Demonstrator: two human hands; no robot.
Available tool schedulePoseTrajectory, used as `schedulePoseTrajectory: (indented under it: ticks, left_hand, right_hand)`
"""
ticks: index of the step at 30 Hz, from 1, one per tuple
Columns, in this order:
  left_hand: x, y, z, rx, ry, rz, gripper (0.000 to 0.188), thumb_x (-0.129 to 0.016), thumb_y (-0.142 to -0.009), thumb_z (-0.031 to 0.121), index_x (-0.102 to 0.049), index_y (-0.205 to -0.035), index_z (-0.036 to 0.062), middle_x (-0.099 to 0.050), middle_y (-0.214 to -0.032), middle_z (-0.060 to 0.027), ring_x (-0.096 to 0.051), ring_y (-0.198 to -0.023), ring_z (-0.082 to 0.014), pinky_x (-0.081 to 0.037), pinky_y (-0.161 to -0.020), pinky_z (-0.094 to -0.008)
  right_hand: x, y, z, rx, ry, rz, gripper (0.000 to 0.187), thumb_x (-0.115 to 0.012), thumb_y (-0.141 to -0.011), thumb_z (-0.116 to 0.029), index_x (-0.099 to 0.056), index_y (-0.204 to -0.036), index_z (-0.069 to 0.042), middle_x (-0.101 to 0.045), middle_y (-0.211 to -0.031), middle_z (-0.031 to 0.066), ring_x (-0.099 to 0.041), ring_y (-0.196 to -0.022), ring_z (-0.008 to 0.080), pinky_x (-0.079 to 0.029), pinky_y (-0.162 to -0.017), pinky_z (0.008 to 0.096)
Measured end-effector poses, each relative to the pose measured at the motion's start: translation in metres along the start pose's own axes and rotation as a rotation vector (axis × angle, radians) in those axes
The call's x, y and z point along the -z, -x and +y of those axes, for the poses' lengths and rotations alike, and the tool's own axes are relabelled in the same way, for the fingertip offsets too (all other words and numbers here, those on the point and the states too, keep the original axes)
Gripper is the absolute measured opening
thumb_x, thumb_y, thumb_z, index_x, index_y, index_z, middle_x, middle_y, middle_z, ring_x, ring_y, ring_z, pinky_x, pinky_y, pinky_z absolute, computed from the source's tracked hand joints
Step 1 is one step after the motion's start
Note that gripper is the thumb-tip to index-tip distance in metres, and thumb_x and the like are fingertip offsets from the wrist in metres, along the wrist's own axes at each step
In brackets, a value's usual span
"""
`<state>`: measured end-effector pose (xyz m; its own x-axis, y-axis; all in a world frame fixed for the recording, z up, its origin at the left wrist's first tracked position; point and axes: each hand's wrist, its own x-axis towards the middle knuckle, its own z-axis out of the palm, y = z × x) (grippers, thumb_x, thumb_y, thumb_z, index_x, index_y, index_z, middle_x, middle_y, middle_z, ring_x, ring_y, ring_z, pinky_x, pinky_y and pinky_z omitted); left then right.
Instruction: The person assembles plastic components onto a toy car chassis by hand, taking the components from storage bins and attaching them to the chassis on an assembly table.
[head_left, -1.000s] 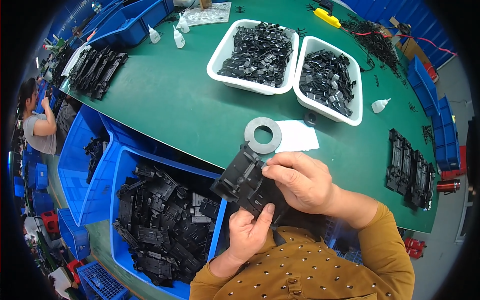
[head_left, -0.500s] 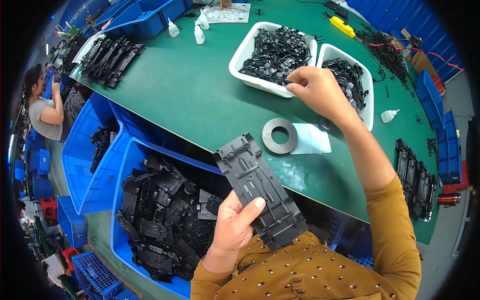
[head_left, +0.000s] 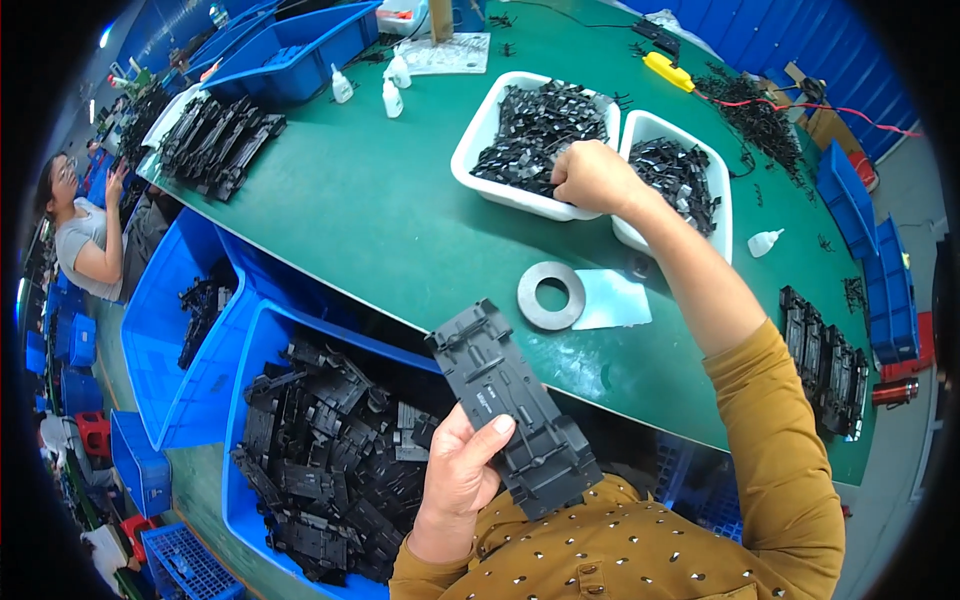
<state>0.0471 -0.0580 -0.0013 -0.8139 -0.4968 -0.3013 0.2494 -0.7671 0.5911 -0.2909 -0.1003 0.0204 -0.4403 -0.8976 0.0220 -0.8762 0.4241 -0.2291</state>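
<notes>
My left hand (head_left: pixel 458 478) grips a long black moulded plastic panel (head_left: pixel 535 425), thumb on its ribbed face, in front of my body. The panel is tilted, its upper end leaning left. My right hand (head_left: pixel 598 178) reaches over the near right rim of a white plastic bin (head_left: pixel 468 172). Its fingers are bent together and dip into the heap of small black plastic clips (head_left: pixel 530 130). The fingertips are partly hidden, so what they pinch cannot be made out. Beside it a second white bin (head_left: pixel 722 195) holds similar small black parts (head_left: pixel 672 172), partly behind my right forearm.
A black tape roll (head_left: pixel 551 296) and a pale sheet (head_left: pixel 613 299) lie on the green table (head_left: pixel 400 235). Below the table edge, a blue crate (head_left: pixel 236 440) holds black panels. More panels (head_left: pixel 822 365) stand at right, others (head_left: pixel 215 145) at far left. Small white bottles (head_left: pixel 392 98) stand farther back.
My right hand has moved from above the bin's near rim down into the small parts. The panel in my left hand has barely shifted. The whole view has tilted slightly.
</notes>
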Motion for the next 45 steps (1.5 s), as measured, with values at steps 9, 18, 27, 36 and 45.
schedulePoseTrajectory:
  ticks: [9,18,27,36,45]
  left_hand:
    - [-0.005,0.001,-0.011,-0.017,-0.029,0.032,0.041,-0.059,-0.085,0.003,-0.048,-0.123,-0.0084,-0.061,-0.116,-0.0193,-0.063,-0.101,-0.0228,-0.05,-0.091,-0.0351]
    - [-0.015,0.0,-0.018,-0.045,-0.088,0.043,0.042,-0.061,-0.084,0.004,-0.05,-0.122,-0.0076,-0.061,-0.114,-0.0172,-0.062,-0.101,-0.0226,-0.048,-0.092,-0.0344]
    - [-0.022,-0.006,-0.025,-0.07,-0.16,0.048,0.041,-0.061,-0.084,0.004,-0.05,-0.123,-0.0069,-0.061,-0.114,-0.015,-0.061,-0.102,-0.0218,-0.047,-0.093,-0.0334]
    - [-0.03,-0.006,-0.037,-0.035,-0.202,0.037,0.042,-0.062,-0.084,0.003,-0.05,-0.123,-0.0066,-0.061,-0.115,-0.0153,-0.061,-0.104,-0.0221,-0.046,-0.094,-0.034]
    - [-0.022,-0.009,-0.044,-0.111,-0.25,0.043,0.039,-0.063,-0.086,0.005,-0.051,-0.122,-0.0055,-0.062,-0.113,-0.0136,-0.06,-0.102,-0.02,-0.046,-0.094,-0.0329]
  right_hand:
    - [0.02,0.027,0.014,-0.291,-0.913,0.049,0.019,-0.069,-0.083,-0.008,-0.068,-0.1,0.0,-0.068,-0.08,0.0046,-0.063,-0.063,0.0084,-0.047,-0.049,0.0223]
    - [0.025,0.048,0.018,-0.289,-1.301,0.175,0.018,-0.069,-0.085,-0.011,-0.067,-0.1,0.0,-0.067,-0.082,0.005,-0.064,-0.07,0.011,-0.052,-0.059,0.0235]
    - [0.036,0.129,0.012,-0.367,-1.635,0.025,0.021,-0.065,-0.087,-0.007,-0.062,-0.104,0.003,-0.067,-0.088,0.013,-0.067,-0.071,0.0156,-0.057,-0.063,0.025]
    - [0.027,0.164,0.024,-0.436,-1.693,0.029,0.017,-0.067,-0.084,-0.005,-0.063,-0.098,0.005,-0.067,-0.085,0.0137,-0.068,-0.073,0.0179,-0.058,-0.064,0.0272]
    - [-0.007,0.169,0.025,-0.26,-0.948,0.093,0.01,-0.065,-0.08,-0.007,-0.069,-0.086,0.0,-0.067,-0.076,0.0062,-0.063,-0.071,0.0131,-0.051,-0.067,0.0284]
